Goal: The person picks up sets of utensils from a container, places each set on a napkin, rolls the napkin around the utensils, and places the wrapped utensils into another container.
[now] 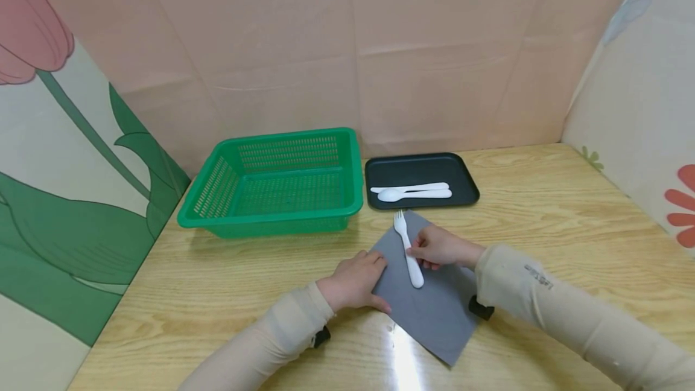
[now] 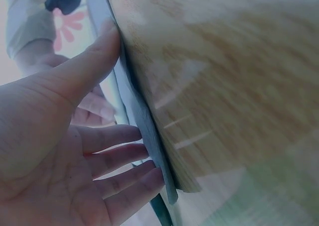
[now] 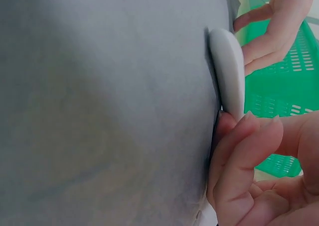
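A white fork [image 1: 414, 270] lies over a grey napkin [image 1: 434, 312], tines toward the black tray. My right hand [image 1: 438, 247] pinches the fork near the middle of its handle, close over the napkin. In the right wrist view the rounded handle end [image 3: 228, 66] sticks out beyond the curled fingers [image 3: 249, 161]. At the napkin's left edge rests my left hand [image 1: 355, 279], its fingers spread and touching the cloth. The left wrist view shows the fingertips [image 2: 149, 172] and thumb along the edge of the napkin [image 2: 144, 121].
A green plastic basket [image 1: 271, 226] stands at the back left of the wooden table [image 1: 548, 216]. To its right sits a black tray [image 1: 415, 169] with a white knife [image 1: 434, 186] and a white spoon [image 1: 388, 195] side by side in it. Pink and flowered sheets hang around the table.
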`<state>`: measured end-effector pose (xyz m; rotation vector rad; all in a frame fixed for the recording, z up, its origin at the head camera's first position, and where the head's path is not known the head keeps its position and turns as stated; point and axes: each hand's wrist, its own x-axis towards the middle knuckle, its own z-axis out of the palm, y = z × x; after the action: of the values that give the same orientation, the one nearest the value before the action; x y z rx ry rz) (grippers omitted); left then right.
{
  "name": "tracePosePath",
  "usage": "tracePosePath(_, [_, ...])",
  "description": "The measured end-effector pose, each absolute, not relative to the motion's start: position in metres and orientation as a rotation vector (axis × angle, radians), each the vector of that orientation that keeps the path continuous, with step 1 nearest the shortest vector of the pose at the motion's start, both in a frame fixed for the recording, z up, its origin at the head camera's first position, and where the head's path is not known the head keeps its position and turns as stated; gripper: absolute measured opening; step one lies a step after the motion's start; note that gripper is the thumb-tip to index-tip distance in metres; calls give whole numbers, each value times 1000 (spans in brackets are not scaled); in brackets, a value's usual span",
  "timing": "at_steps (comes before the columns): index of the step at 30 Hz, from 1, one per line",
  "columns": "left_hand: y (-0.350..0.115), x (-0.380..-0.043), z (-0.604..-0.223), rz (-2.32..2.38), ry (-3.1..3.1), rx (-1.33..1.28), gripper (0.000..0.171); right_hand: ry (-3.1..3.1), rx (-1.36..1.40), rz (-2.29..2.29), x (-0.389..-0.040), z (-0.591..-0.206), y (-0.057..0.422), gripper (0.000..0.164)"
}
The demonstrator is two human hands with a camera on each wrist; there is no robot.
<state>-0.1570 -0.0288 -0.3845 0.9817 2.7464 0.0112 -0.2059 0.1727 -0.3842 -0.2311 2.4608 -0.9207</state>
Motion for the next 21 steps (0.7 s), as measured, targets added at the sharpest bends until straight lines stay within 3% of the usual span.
tracePosePath(21, [-28, -156, -382, -11, 2741, 960, 83, 2534, -199, -842, -204, -382, 168, 20])
